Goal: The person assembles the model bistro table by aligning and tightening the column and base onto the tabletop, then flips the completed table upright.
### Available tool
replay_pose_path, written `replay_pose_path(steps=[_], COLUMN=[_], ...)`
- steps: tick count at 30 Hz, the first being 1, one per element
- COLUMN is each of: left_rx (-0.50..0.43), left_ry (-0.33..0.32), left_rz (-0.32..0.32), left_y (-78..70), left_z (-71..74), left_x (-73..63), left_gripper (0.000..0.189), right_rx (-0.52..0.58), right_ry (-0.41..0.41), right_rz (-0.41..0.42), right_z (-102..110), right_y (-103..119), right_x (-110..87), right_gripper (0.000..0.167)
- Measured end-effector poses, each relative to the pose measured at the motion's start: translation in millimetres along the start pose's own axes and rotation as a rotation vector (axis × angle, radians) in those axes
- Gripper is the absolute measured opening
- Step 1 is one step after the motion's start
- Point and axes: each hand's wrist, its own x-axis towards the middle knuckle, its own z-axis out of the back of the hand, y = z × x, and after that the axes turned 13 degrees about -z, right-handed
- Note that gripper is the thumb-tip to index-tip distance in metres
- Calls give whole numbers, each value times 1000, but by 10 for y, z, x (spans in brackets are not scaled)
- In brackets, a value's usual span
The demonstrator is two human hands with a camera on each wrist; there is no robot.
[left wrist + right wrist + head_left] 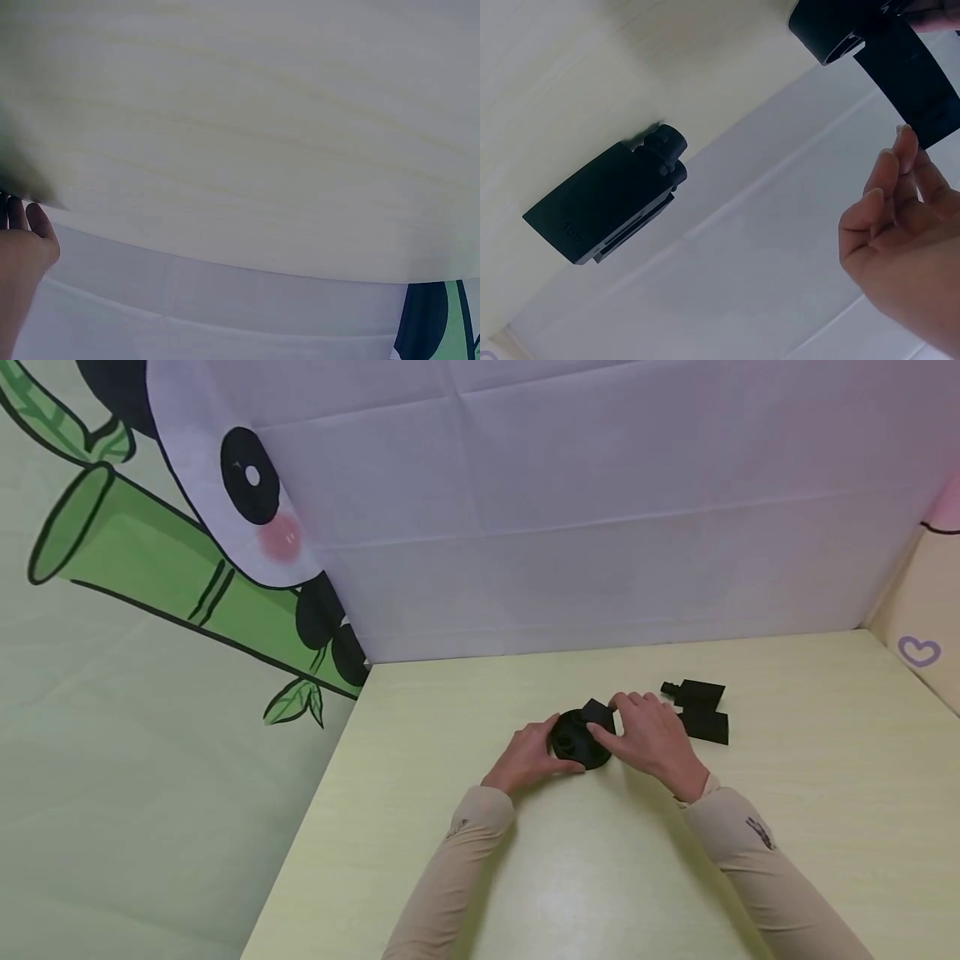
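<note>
A round black plastic base (573,753) stands on the table, with circular openings on its upper side. Curved along its left rim, my left hand (529,758) grips it between thumb and fingers. My right hand (651,737) pinches a flat, slightly curved black blade-like piece (597,712) at the base's upper right. In the right wrist view, the inner end of that piece (911,79) meets the round base (821,30), and my fingertips touch its outer end. Whether it is seated there I cannot tell. The left wrist view catches only part of my left hand (26,255).
Two similar black blade-like pieces (703,727) lie right of my right hand; round knobs (666,142) show at their ends. The pale wooden table (585,877) meets a white cloth backdrop (600,568) behind and a printed green one (150,777) at left.
</note>
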Motion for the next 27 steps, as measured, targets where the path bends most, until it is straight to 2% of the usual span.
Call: replay_pose_path(steps=[5, 9, 14, 21, 27], left_rx=[-1, -8, -7, 0, 1], left_ry=[7, 6, 5, 10, 25], left_rz=[15, 11, 6, 18, 15], left_y=[1, 5, -1, -2, 15], left_z=[1, -5, 1, 8, 10], left_x=[-7, -5, -2, -14, -54], left_gripper=[96, 94, 91, 94, 96], right_rx=[-2, -11, 1, -13, -22], right_ry=[-30, -41, -11, -35, -80], right_rz=[2, -10, -35, -18, -40], right_z=[-29, -33, -27, -49, -81], right_y=[-2, 5, 30, 56, 89], right_x=[-7, -2, 12, -3, -43], right_gripper=[42, 48, 56, 43, 47])
